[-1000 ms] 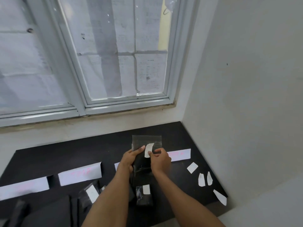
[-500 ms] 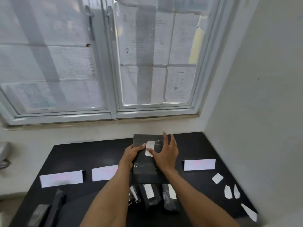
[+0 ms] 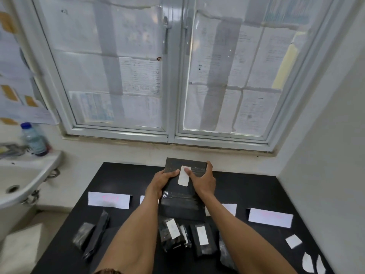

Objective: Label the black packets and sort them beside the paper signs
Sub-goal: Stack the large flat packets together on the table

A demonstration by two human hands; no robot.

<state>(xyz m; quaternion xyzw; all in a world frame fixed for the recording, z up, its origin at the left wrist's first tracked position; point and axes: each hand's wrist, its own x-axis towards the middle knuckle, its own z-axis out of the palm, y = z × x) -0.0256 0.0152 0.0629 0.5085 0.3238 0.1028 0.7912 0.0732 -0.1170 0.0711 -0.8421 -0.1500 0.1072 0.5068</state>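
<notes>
I hold a large black packet (image 3: 181, 202) above the black table (image 3: 126, 180). My left hand (image 3: 161, 181) grips its left edge, thumb on the front. My right hand (image 3: 203, 179) holds the right edge, and its thumb presses a white label (image 3: 183, 178) onto the packet's upper front. Below my arms lie labelled black packets (image 3: 171, 234) (image 3: 203, 240). Unlabelled black packets (image 3: 92, 234) lie at the left. Paper signs with pink writing stand in a row: one at the left (image 3: 108, 199), one at the right (image 3: 270, 217), two partly hidden by my arms.
Loose white labels (image 3: 293, 241) (image 3: 308, 264) lie at the table's right front. A white sink (image 3: 21, 180) with a water bottle (image 3: 34, 140) is on the left. A papered window is behind, and a white wall closes the right side.
The view has swung left, bringing the sink into sight. My right hand's fingers went from spread flat over the packet to wrapping its right edge, thumb on the label.
</notes>
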